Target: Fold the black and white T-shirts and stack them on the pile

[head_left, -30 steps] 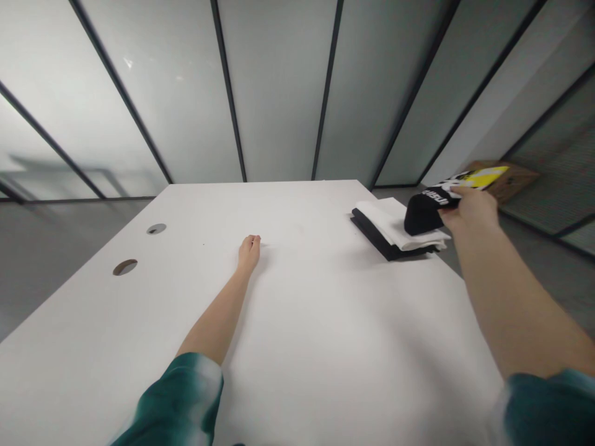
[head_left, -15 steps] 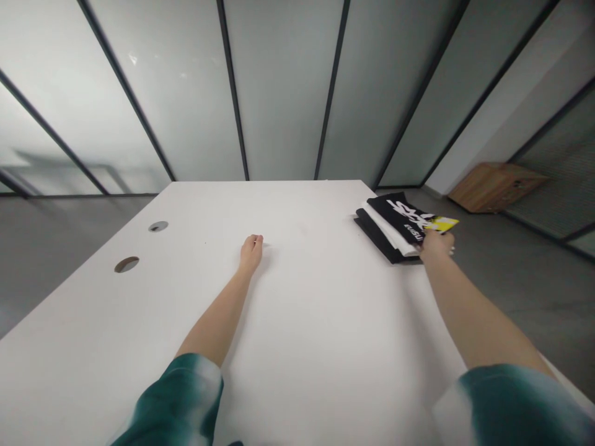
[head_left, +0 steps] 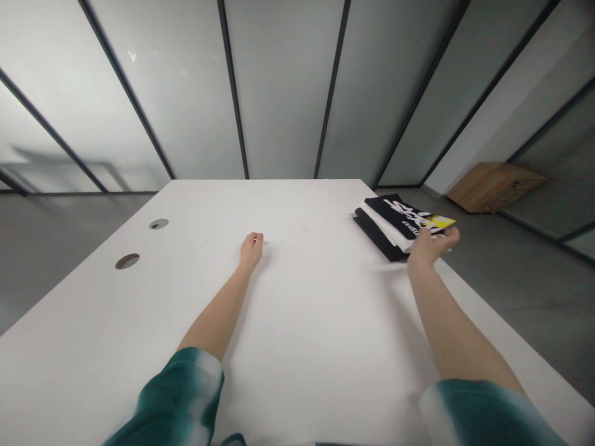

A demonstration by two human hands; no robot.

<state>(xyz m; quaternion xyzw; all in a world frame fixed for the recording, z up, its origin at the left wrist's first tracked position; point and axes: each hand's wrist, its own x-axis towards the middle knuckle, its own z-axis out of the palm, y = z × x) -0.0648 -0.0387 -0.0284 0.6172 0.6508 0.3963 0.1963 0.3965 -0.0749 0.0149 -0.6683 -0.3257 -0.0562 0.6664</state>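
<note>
Head view showed me the right hand at the near edge of the stack of folded clothes, which sat right of middle in the frame, at the right-hand edge of the surface. Its grip was spread, thumb out and fingers loosely fanned, pinching nothing. I could not tell whether the fingertips touched the yellow corner of the top piece. The left hand lay on the surface near the middle of the frame, well apart from the stack, its grip curled in on itself with nothing in it that I could see.

The stack had a black layer at the bottom, white in the middle, and the black top piece with white lettering and a yellow patch. I judged the cloth soft, light and limp, not fragile, and apt to slide layer on layer. A pinch at one corner would likely let a fold drop open, so the better hold seemed to be a flat hand under a folded edge, thumb on top.

The surface looked hard, smooth and matte white, with two round holes at the left. Behind it stood a frosted glass wall in thin dark frames, and a wooden cabinet at the upper right. Mottled teal sleeves filled the bottom.
</note>
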